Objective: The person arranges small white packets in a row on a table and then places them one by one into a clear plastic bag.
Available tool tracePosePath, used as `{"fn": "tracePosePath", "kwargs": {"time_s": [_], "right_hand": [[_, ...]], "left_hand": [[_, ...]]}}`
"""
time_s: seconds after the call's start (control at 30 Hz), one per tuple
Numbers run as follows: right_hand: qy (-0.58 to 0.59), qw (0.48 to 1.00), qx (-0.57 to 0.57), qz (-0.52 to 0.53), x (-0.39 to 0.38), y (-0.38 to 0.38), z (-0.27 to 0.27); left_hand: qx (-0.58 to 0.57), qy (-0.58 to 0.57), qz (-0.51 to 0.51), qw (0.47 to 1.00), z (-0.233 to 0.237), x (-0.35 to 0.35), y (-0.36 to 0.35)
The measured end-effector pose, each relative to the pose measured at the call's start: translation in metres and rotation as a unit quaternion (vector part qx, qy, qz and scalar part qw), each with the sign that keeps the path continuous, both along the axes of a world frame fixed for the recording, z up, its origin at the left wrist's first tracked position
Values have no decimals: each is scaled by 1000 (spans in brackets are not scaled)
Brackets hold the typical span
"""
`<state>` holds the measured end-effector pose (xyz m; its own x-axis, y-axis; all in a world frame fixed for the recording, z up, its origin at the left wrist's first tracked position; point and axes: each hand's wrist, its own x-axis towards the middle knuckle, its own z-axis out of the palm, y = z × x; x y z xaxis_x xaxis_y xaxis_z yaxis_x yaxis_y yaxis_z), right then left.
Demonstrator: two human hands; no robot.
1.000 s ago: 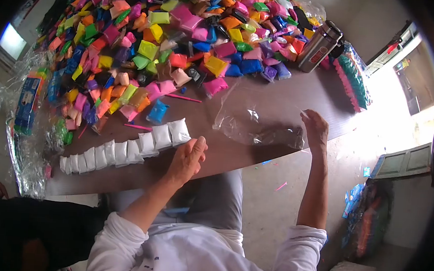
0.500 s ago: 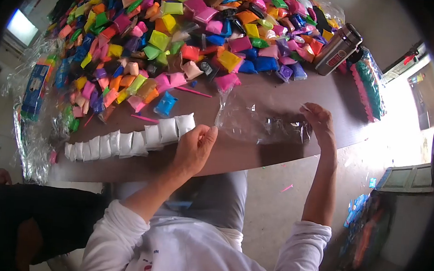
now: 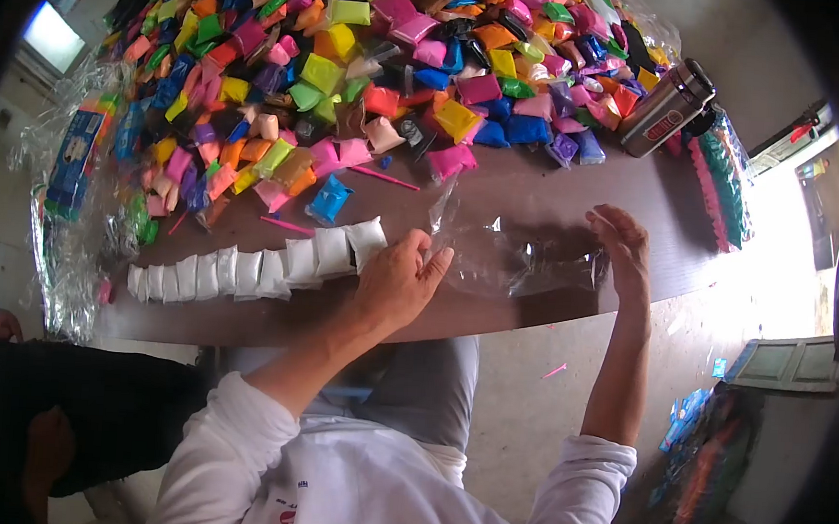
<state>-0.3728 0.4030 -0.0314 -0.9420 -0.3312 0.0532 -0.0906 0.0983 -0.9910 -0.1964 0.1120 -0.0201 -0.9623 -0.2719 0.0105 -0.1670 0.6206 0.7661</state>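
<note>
A clear plastic bag (image 3: 516, 258) lies stretched between my two hands above the brown table (image 3: 530, 187). My left hand (image 3: 404, 280) is at the bag's left edge, thumb and fingers drawn together on it. At the other end, my right hand (image 3: 621, 238) pinches the bag's right edge between thumb and fingers. A row of white packets (image 3: 246, 273) runs left from my left hand. One blue packet (image 3: 330, 199) rests just above the row, near two thin pink sticks (image 3: 384, 177).
A large heap of colourful packets (image 3: 355, 66) covers the table's far side. A steel flask (image 3: 667, 109) stands at the right, beside a teal and pink bag (image 3: 722, 184). Crumpled clear plastic (image 3: 64, 269) hangs at the left. Another person's dark clothing (image 3: 131, 417) shows lower left.
My left hand has moved slightly right, closer onto the bag's left edge. The right hand stays at the bag's other end. The whole view has shifted a little.
</note>
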Motion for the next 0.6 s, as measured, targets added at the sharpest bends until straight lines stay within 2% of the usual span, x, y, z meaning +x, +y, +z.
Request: {"fn": "tracePosePath", "kwargs": {"time_s": [0.1, 0.2, 0.33, 0.43, 0.5, 0.6], "right_hand": [[-7, 998, 60, -14, -1, -2, 3], [32, 997, 22, -60, 0, -4, -3], [28, 996, 16, -79, -4, 12, -17], [-25, 986, 47, -156, 16, 12, 16], [-4, 991, 39, -132, 25, 18, 19], [-35, 989, 62, -130, 33, 28, 22]], "left_hand": [[-8, 13, 7, 1000, -3, -2, -1], [-2, 6, 16, 1000, -4, -1, -3], [7, 20, 25, 999, -4, -3, 0], [24, 23, 30, 999, -3, -2, 3], [11, 15, 32, 999, 1, -2, 4], [0, 9, 25, 1000, 0, 1, 8]]}}
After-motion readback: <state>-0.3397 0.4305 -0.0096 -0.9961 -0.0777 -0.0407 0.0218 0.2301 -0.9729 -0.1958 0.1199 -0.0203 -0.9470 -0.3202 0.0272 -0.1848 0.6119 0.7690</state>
